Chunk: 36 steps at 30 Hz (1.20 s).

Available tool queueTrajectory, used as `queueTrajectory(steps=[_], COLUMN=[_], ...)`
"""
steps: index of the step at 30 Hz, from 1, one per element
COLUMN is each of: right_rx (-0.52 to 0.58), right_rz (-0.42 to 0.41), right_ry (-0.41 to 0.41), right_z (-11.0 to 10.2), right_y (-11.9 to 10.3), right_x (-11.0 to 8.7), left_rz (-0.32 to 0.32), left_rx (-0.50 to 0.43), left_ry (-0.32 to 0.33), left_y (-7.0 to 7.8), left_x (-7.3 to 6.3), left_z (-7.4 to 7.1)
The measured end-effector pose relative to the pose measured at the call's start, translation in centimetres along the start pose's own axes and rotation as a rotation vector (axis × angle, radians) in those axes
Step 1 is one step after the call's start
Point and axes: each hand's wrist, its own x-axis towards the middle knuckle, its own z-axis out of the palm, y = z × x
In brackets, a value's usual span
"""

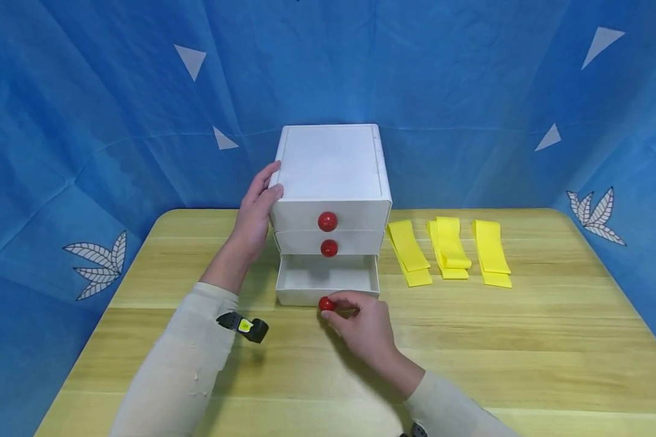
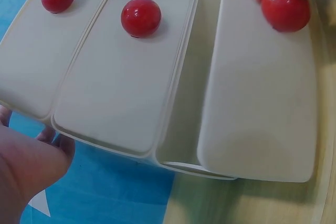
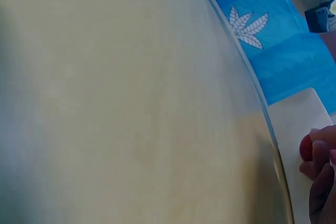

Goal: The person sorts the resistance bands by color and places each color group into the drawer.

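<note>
A white three-drawer cabinet [image 1: 330, 164] stands at the back of the table, each drawer with a round red knob. Its bottom drawer [image 1: 300, 297] is pulled partway out, and the part of its inside that shows is bare. My right hand [image 1: 369, 328] pinches the bottom drawer's red knob [image 2: 286, 8] between thumb and fingers. Against the cabinet's left side rests my left hand [image 1: 254, 215], thumb at the top edge and fingers along the side wall. The top knob [image 1: 327, 221] and middle knob [image 1: 329, 248] sit on drawers that are pushed in.
Right of the cabinet lie three folded yellow strips, the left strip [image 1: 410, 252], the middle strip [image 1: 449, 249] and the right strip [image 1: 491, 252]. A blue curtain [image 1: 470, 91] hangs close behind the wooden table [image 1: 552, 340]. Wood shows in front of the drawer.
</note>
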Motion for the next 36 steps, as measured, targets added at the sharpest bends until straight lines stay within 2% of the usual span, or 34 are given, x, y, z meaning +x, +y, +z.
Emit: queueTrajectory(steps=[10, 17, 27, 36], right_rx=[0.020, -0.017, -0.037, -0.054], right_rz=[-0.007, -0.010, -0.075, -0.086], right_ry=[-0.032, -0.061, -0.042, -0.037], right_z=[-0.4, -0.6, -0.4, -0.5], right_y=[-0.4, -0.6, -0.6, -0.7], right_x=[-1.8, -3.0, -4.4, -4.8], left_rz=[0.004, 0.009, 0.007, 0.013], left_rx=[0.000, 0.001, 0.000, -0.005], left_ry=[-0.010, -0.011, -0.009, -0.005], left_y=[-0.1, 0.0, -0.2, -0.2], left_x=[0.0, -0.1, 0.0, 0.1], left_z=[0.0, 0.1, 0.0, 0.0])
